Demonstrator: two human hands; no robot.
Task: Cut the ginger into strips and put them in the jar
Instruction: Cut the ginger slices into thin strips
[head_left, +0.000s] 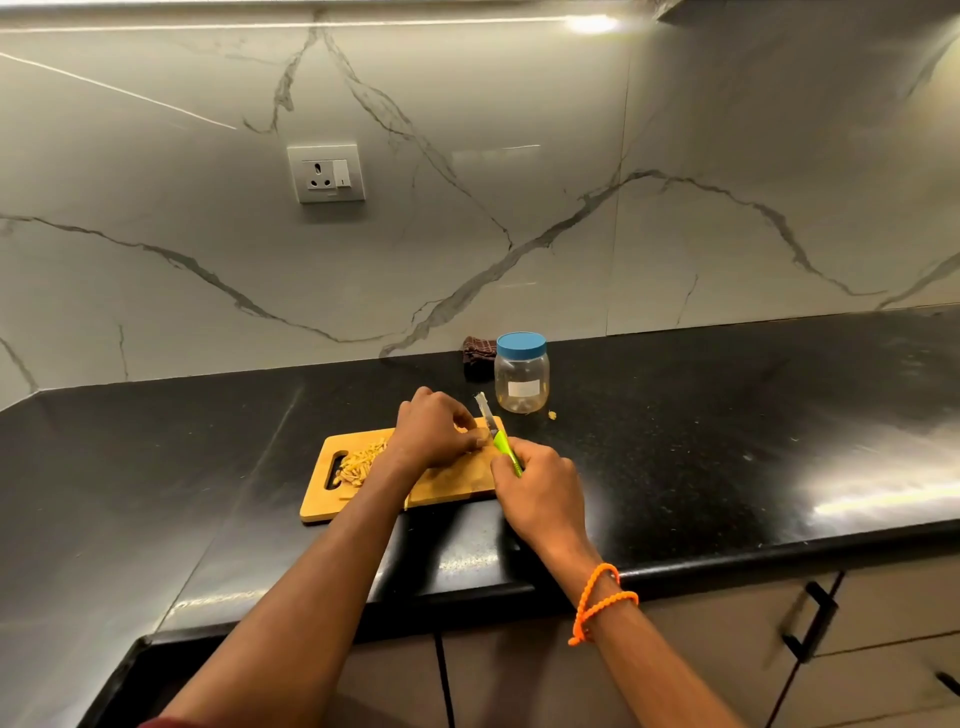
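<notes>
A person works ginger into strips on a wooden cutting board (447, 488) set near the front edge of a black bench (727, 415). The left hand (436, 434) arches over the far right part of the board, fingertips curled down as if pinning a piece of ginger that the hand itself hides — likely to keep it from sliding under the blade. The right hand (540, 483) has its grip wrapped round the green handle of a small knife (496, 434), blade angled up and away beside the left fingertips. A heap of cut ginger strips (361, 462) lies on the board's left end by the handle slot, apparently pushed aside to keep the cutting spot free. The clear jar (522, 374) stands just behind the board, its blue lid on and looking empty — so the transfer appears not yet begun. A dark cloth (479, 356) sits beside it against the marble wall.
</notes>
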